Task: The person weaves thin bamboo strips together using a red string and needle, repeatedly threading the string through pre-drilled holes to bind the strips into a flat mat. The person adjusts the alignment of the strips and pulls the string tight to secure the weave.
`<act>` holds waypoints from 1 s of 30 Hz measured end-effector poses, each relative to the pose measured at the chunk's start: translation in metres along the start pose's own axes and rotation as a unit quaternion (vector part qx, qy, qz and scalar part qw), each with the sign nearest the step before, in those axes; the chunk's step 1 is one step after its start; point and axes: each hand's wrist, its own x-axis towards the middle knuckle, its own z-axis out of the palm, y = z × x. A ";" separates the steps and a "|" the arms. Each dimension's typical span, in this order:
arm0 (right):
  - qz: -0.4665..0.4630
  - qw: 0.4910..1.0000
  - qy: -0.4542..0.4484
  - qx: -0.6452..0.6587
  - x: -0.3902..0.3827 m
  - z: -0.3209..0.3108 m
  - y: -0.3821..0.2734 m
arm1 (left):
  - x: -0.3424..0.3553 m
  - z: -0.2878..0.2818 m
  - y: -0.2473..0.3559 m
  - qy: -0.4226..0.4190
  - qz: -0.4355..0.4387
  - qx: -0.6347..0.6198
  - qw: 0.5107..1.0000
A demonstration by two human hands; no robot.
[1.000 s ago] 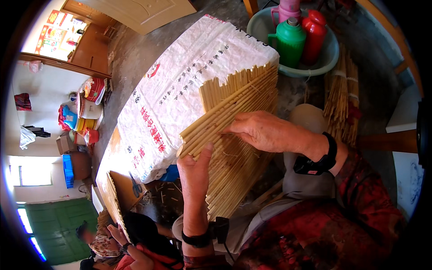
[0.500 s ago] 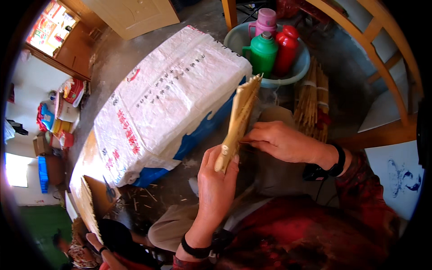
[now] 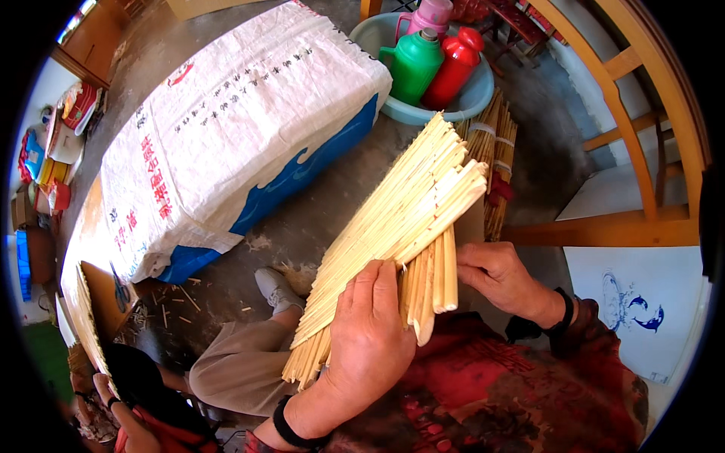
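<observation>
A flat panel of pale plant stalks, laid side by side, tilts across the middle of the view in front of me. A thin reddish line crosses the stalks near their upper right ends. My left hand is closed on the panel's lower edge, its fingers over the top face. A few shorter stalks stick out below at another angle, beside that hand. Just right of these stalk ends, my right hand has its fingertips pinched together. Whatever lies between those fingertips is hidden.
A low table bears a white woven sack. Beyond stands a pale blue basin with pink, green and red flasks. Tied stalk bundles lie beside a wooden chair. Scissors and another person's hand are lower left.
The panel has turned from nearly edge-on to show its broad face. My left hand has moved slightly down and right, and my right hand slightly right and down. The view has shifted.
</observation>
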 end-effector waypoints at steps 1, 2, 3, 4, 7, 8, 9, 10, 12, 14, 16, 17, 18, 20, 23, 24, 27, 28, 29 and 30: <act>0.018 1.000 -0.011 0.007 -0.004 0.001 0.000 | -0.001 0.000 0.000 -0.007 0.003 -0.006 1.000; 0.041 0.998 -0.017 0.036 -0.005 0.001 -0.003 | -0.002 -0.001 0.001 -0.015 0.006 -0.012 1.000; 0.039 0.999 -0.012 0.029 -0.007 0.001 -0.003 | -0.003 -0.001 0.001 -0.023 0.010 -0.019 1.000; 0.038 0.999 -0.006 0.022 -0.008 0.001 -0.002 | -0.003 -0.003 -0.001 -0.036 0.010 -0.031 0.999; 0.044 0.999 0.003 0.022 -0.013 0.001 0.001 | -0.003 -0.005 -0.003 -0.069 0.004 -0.059 0.996; 0.082 0.996 -0.007 0.038 -0.014 0.000 -0.002 | -0.003 -0.006 -0.003 -0.074 -0.003 -0.063 0.995; 0.119 0.991 -0.017 0.053 -0.016 -0.002 -0.003 | -0.004 -0.006 -0.004 -0.080 -0.009 -0.068 0.994; 0.136 0.987 0.000 0.085 -0.017 -0.002 0.000 | -0.004 -0.005 -0.004 -0.086 -0.012 -0.072 0.994; 0.135 0.989 -0.029 0.044 -0.017 -0.010 -0.005 | -0.005 -0.004 -0.005 -0.097 -0.017 -0.081 0.992; 0.081 0.996 -0.032 -0.018 -0.016 -0.012 -0.010 | -0.005 -0.001 -0.008 -0.086 0.002 -0.067 0.994; 0.020 0.998 -0.016 -0.053 -0.015 -0.010 -0.007 | -0.005 -0.001 -0.011 -0.083 0.009 -0.074 0.994; -0.012 0.997 -0.009 -0.070 -0.014 -0.010 -0.006 | -0.004 -0.002 -0.012 -0.085 0.006 -0.088 0.992; 0.007 0.997 -0.010 -0.076 -0.014 -0.011 -0.008 | -0.003 -0.003 -0.012 -0.088 0.003 -0.103 0.991; 0.046 0.995 -0.018 -0.082 -0.017 -0.013 -0.016 | -0.004 -0.002 -0.013 -0.092 -0.008 -0.112 0.989; 0.042 0.995 -0.030 -0.091 -0.014 -0.013 -0.023 | -0.004 -0.003 -0.012 -0.090 -0.032 -0.129 0.987; 0.027 0.995 -0.025 -0.095 -0.014 -0.012 -0.022 | -0.004 -0.003 -0.011 -0.088 -0.041 -0.135 0.986; 0.001 0.993 -0.030 -0.112 -0.013 -0.014 -0.016 | -0.004 0.003 -0.016 -0.075 -0.008 -0.109 0.991; 0.003 0.992 -0.047 -0.120 -0.010 -0.019 -0.019 | -0.006 0.005 -0.016 -0.069 -0.004 -0.091 0.993; 0.005 0.990 -0.064 -0.127 -0.008 -0.022 -0.020 | -0.007 0.007 -0.015 -0.063 0.001 -0.072 0.995; -0.007 0.990 -0.055 -0.133 -0.009 -0.020 -0.019 | -0.008 0.008 -0.015 -0.058 0.007 -0.055 0.997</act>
